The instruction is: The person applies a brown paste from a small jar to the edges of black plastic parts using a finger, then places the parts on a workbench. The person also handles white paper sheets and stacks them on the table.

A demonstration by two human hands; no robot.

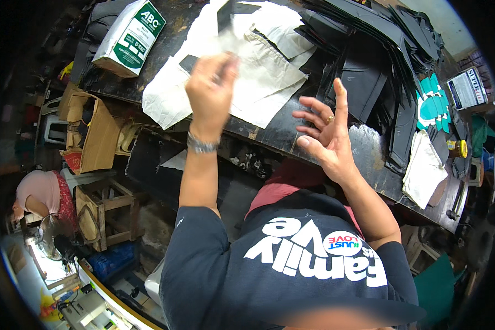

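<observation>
Dark T-shirt [289, 286] with bold white print, on the wearer I watch through my feed.
I make out large, rounded white letters [286, 254] across the chest, a round white patch [342, 242] with coloured lettering, plain dark short sleeves [195, 236], a silver-toned link band [202, 144] on the left wrist, a gold-toned ring [330, 119] on the right hand [335, 146], and a pinkish-red lower garment [269, 192].

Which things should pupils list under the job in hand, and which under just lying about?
Likely in use:
off-white cloth-like sheets beneath the left hand

Likely just lying about:
green-and-white rectangular carton
open brown cardboard box
small round jar with yellow lid
</observation>
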